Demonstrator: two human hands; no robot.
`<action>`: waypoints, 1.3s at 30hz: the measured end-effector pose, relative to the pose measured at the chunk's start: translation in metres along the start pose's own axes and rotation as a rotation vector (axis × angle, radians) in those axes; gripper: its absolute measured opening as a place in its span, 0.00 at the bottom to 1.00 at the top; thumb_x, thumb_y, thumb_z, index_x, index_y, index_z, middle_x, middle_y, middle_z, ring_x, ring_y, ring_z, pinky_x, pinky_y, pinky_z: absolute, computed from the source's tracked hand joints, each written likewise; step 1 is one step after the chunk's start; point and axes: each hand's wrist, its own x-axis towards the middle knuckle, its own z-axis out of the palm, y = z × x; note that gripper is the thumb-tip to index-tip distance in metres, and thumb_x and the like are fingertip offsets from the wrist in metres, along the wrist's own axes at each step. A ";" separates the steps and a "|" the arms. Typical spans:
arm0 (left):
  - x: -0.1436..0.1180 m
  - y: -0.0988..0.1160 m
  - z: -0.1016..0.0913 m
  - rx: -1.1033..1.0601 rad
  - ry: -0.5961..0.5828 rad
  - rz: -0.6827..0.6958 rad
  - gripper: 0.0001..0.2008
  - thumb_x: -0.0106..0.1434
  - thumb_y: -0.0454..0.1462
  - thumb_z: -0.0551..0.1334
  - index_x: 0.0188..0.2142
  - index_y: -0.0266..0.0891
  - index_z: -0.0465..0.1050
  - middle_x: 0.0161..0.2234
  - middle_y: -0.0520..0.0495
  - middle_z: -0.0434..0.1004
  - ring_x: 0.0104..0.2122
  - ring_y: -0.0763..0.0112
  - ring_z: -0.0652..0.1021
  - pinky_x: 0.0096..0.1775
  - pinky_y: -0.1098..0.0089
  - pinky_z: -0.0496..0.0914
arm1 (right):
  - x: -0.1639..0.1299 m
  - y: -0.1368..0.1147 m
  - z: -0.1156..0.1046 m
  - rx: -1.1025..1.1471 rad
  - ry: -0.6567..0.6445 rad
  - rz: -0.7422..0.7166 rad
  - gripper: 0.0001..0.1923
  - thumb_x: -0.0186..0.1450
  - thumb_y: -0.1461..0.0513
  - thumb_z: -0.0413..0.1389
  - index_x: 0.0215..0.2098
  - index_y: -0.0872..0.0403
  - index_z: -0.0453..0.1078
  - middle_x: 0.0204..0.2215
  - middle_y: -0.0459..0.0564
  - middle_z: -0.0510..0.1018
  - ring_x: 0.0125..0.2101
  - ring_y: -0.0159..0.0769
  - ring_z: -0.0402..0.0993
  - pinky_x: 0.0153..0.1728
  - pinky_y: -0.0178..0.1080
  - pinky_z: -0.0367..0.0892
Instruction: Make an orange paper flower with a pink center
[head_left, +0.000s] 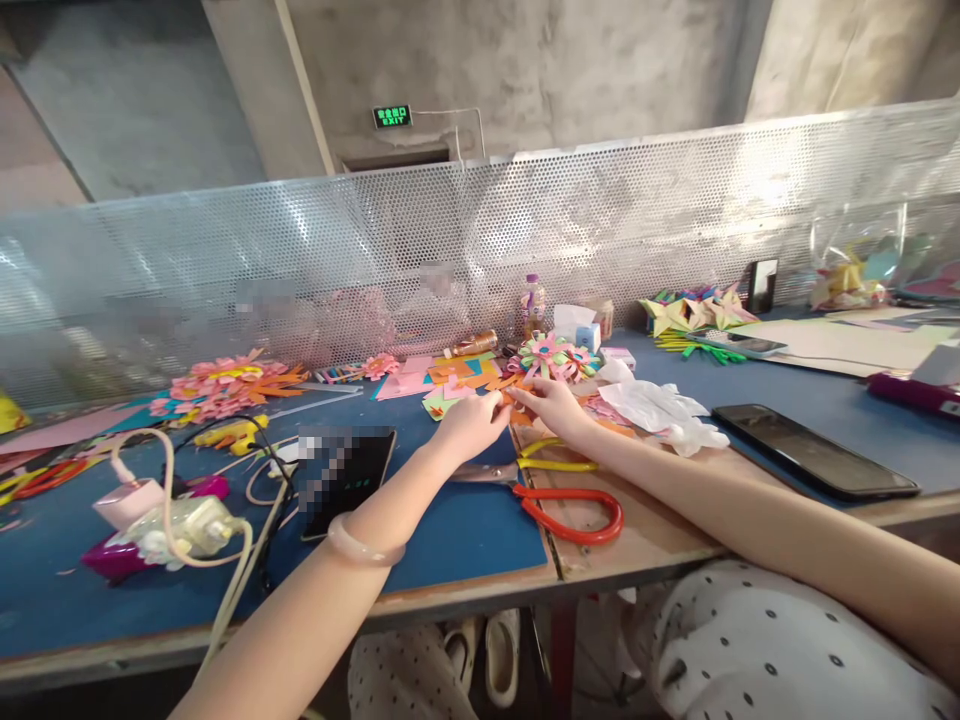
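Observation:
My left hand (474, 428), a pale bangle (365, 541) on its wrist, is closed in a pinch over the middle of the table. My right hand (556, 410) meets it there, its fingertips pressed together. Between the fingertips shows a small piece of orange paper (511, 398), mostly hidden by the fingers. Right below the hands lie scissors with one red handle (574, 515) and one yellow handle (559, 455). Just beyond the hands are pink paper sheets (405, 380), orange paper strips and a pink and green paper flower (546, 354).
Phones lie at right (814, 450) and left, a dark phone (352, 475) beside cables and a charger (129, 503). White crumpled plastic (664, 408) rests by my right forearm. Pink paper flowers (217, 388) stand at left. A perforated metal screen (420, 240) runs along the back.

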 end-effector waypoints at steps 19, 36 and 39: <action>0.003 -0.004 0.001 -0.015 0.043 -0.061 0.11 0.62 0.39 0.53 0.27 0.40 0.70 0.23 0.48 0.74 0.24 0.66 0.74 0.25 0.71 0.61 | -0.002 -0.006 0.000 0.073 -0.048 -0.014 0.09 0.67 0.59 0.55 0.36 0.60 0.68 0.29 0.45 0.72 0.25 0.27 0.70 0.25 0.32 0.69; 0.013 -0.014 0.011 -0.526 0.081 -0.133 0.06 0.57 0.38 0.61 0.30 0.37 0.71 0.30 0.48 0.78 0.32 0.68 0.78 0.35 0.70 0.71 | -0.002 0.002 -0.001 0.054 0.035 -0.093 0.11 0.67 0.57 0.55 0.37 0.59 0.70 0.37 0.49 0.73 0.39 0.36 0.71 0.42 0.44 0.68; 0.015 -0.018 0.012 -0.619 0.083 -0.189 0.07 0.58 0.38 0.59 0.30 0.36 0.70 0.29 0.47 0.78 0.30 0.68 0.78 0.32 0.70 0.72 | -0.001 0.004 0.000 0.045 0.016 -0.058 0.12 0.67 0.58 0.55 0.43 0.59 0.69 0.39 0.50 0.73 0.38 0.36 0.72 0.40 0.43 0.69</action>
